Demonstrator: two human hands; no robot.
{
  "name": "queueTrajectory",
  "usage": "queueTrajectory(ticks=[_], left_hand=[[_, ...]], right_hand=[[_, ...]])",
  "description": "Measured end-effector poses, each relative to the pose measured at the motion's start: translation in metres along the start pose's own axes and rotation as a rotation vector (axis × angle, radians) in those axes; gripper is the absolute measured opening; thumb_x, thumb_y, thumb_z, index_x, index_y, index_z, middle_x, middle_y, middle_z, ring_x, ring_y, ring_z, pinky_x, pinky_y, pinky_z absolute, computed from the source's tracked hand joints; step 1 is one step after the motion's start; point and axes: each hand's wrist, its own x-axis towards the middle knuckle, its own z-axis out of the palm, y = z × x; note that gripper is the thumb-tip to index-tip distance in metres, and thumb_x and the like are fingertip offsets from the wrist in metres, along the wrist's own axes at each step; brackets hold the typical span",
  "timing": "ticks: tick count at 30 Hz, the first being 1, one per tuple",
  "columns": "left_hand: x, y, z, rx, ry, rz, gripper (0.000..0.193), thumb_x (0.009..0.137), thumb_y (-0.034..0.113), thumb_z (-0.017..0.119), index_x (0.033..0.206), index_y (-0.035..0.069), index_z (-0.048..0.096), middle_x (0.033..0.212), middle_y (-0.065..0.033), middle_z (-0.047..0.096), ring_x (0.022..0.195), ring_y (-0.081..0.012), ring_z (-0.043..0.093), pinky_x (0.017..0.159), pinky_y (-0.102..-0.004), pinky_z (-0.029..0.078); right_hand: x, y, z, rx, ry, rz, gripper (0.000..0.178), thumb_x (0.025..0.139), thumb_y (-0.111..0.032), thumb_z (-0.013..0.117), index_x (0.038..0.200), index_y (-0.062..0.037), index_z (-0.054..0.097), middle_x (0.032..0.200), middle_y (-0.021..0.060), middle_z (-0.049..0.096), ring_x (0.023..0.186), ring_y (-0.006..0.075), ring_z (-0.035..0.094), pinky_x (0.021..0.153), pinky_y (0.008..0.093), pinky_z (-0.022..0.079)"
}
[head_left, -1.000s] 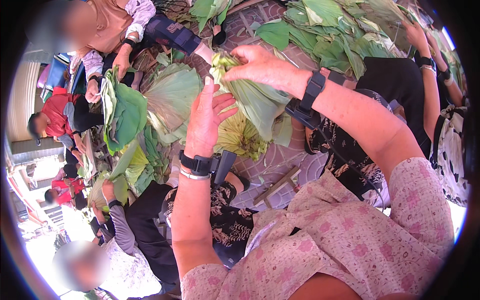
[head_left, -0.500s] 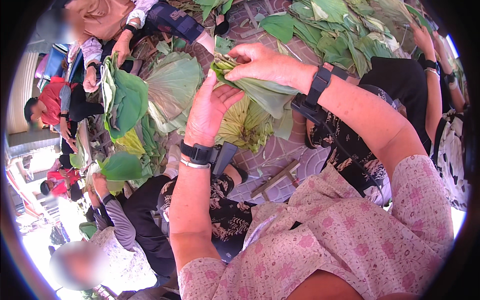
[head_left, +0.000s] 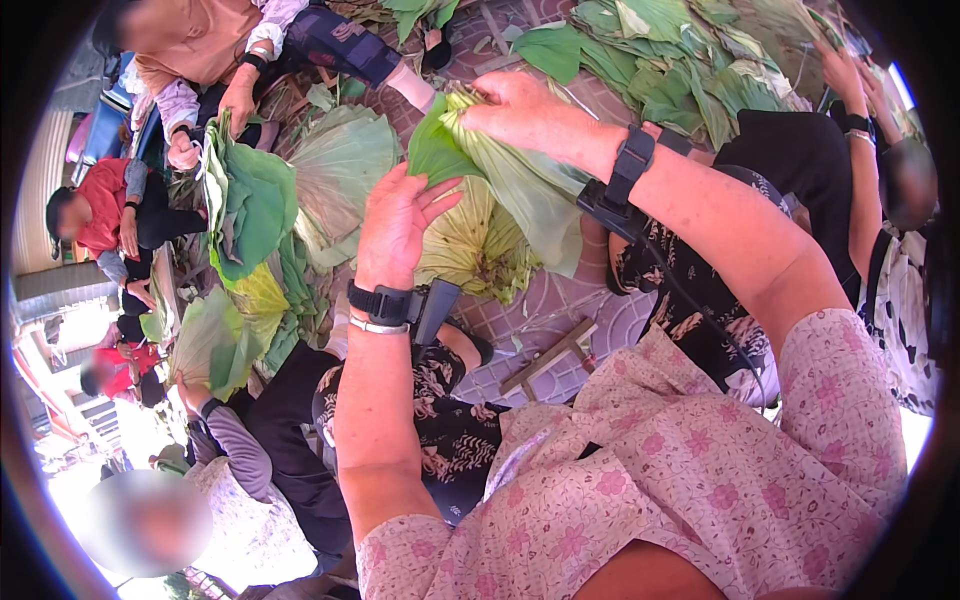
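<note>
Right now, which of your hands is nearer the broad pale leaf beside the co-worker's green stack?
Left. In view, the left hand is just below and right of the pale leaf; the right hand is farther right, gripping bunched leaves.

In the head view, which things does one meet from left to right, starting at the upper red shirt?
Upper red shirt → dark green leaves → left hand → right hand, holding folded leaves → right wrist's black strap.

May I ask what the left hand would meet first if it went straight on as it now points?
Probably the bright green leaf beside the right hand; the left hand may even be touching it, though depth is unclear.
</note>
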Motion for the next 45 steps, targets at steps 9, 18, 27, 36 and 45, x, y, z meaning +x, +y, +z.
queueTrajectory(ticks=[9,18,27,36,45], left_hand=[[0.017,-0.015,-0.064,-0.212,0.295,0.060,0.025,0.093,-0.003,0.053,0.118,-0.008,0.051,0.120,-0.0200,0.061,0.106,-0.0308,0.064,0.097,-0.0446,0.057],[0.033,-0.027,-0.093,-0.225,0.410,0.233,0.027,0.095,-0.005,0.050,0.121,-0.007,0.050,0.120,-0.0205,0.060,0.110,-0.0300,0.062,0.105,-0.0473,0.051],[0.050,-0.053,-0.061,0.394,0.404,0.546,0.027,0.096,-0.002,0.051,0.122,0.002,0.061,0.105,-0.0116,0.065,0.095,-0.0151,0.060,0.091,-0.0319,0.051],[0.077,-0.139,-0.065,0.801,0.224,0.426,0.026,0.093,-0.003,0.053,0.113,0.004,0.069,0.083,-0.0032,0.062,0.073,-0.0086,0.050,0.067,-0.0256,0.045],[0.092,-0.046,-0.141,0.846,0.716,0.731,0.028,0.093,0.002,0.054,0.118,0.004,0.067,0.084,-0.0092,0.065,0.071,-0.0179,0.056,0.067,-0.0320,0.048]], right_hand=[[0.018,-0.014,-0.058,0.066,0.227,-0.024,0.037,0.080,-0.031,0.066,0.093,0.0042,0.071,0.079,0.0119,0.070,0.073,0.0201,0.065,0.070,0.0365,0.051],[0.010,-0.035,-0.087,-0.047,0.442,-0.019,0.026,0.085,-0.022,0.065,0.084,0.0034,0.064,0.071,0.0095,0.062,0.069,0.0175,0.056,0.066,0.0381,0.046],[0.012,-0.026,-0.092,0.037,0.397,-0.071,0.028,0.087,-0.025,0.066,0.079,0.0019,0.063,0.066,0.0020,0.056,0.063,0.0106,0.049,0.057,0.0334,0.040],[0.009,-0.030,-0.109,0.019,0.431,-0.033,0.025,0.087,-0.022,0.065,0.079,0.0022,0.065,0.064,0.0019,0.056,0.061,0.0113,0.048,0.055,0.0336,0.040],[0.002,-0.043,-0.085,0.268,0.319,0.004,0.021,0.088,-0.019,0.066,0.083,0.0011,0.068,0.069,0.0023,0.061,0.062,0.0116,0.055,0.056,0.0304,0.044]])
